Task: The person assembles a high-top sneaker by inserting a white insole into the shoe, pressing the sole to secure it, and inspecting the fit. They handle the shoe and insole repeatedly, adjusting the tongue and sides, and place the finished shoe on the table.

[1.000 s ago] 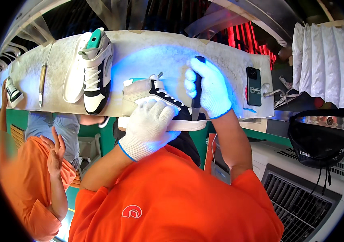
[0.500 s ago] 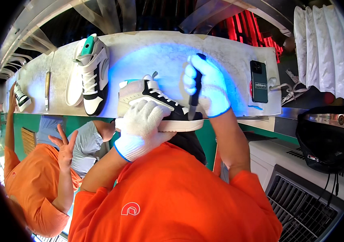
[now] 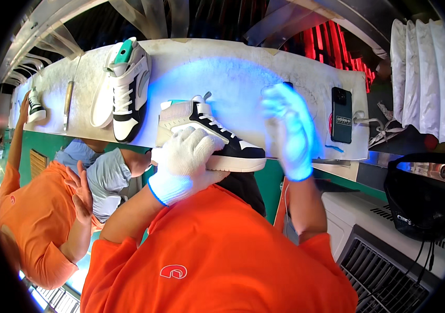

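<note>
A white, black and grey high-top sneaker [image 3: 214,130] lies along the table's near edge, its toe to the right and its sole toward me. My left hand [image 3: 188,159], in a white knit glove, is closed around its heel and midsole. To the right of the toe, clear of the shoe, is my gloved right hand [image 3: 293,130], lit blue and smeared by motion. The dark end of a black-handled tool [image 3: 288,84] shows above its fingers; the hand hides the rest.
Another high-top sneaker [image 3: 131,94] stands by a loose white sole [image 3: 103,101] on the pale table [image 3: 191,62]. Farther left lie a wooden-handled tool [image 3: 68,104] and a sneaker [image 3: 35,107] near a co-worker's hand [image 3: 25,107]. At right are a phone [image 3: 341,115] and a black bag [image 3: 423,193].
My right hand has moved right, away from the shoe's toe, and turned with the tool. My left hand keeps its hold on the shoe. The co-worker's raised hand has shifted slightly.
</note>
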